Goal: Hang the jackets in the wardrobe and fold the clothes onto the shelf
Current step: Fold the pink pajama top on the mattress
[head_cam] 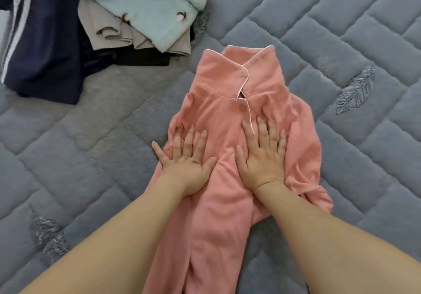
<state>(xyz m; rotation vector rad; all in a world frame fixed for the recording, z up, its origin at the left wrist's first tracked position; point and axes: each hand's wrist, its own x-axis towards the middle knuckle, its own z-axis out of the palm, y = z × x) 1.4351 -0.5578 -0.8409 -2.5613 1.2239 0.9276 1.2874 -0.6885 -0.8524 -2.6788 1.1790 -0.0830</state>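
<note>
A pink buttoned pyjama top [223, 93] with white piping lies collar-away on the quilted grey mattress [341, 31], its sides folded inward into a narrow strip. My left hand [185, 159] lies flat on its left half, fingers spread and straight. My right hand [263, 154] presses flat on the right half just below the button. Neither hand holds any fabric.
At the far left of the mattress is a heap of clothes: a mint green printed garment [150, 4] on top, a beige one [109, 31] under it, a navy one with white stripes [41, 49] and something black [141, 59].
</note>
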